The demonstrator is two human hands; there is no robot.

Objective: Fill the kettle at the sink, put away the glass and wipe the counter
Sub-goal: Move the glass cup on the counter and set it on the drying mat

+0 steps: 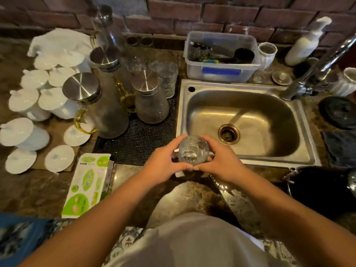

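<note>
brown stone counter (pixel 34 191) around steel sink (pixel 248 160), brick wall (pixel 212 14) behind

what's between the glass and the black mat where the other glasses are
Nothing visible. Both the left hand and the right hand hold the glass at the sink's front left corner, and the near part of the black mat just left of it is bare; the jugs stand farther back.

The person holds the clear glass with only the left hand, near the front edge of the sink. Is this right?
Not quite. In the head view both hands hold the glass: the left hand and the right hand each wrap one side, near the front edge of the sink.
</note>
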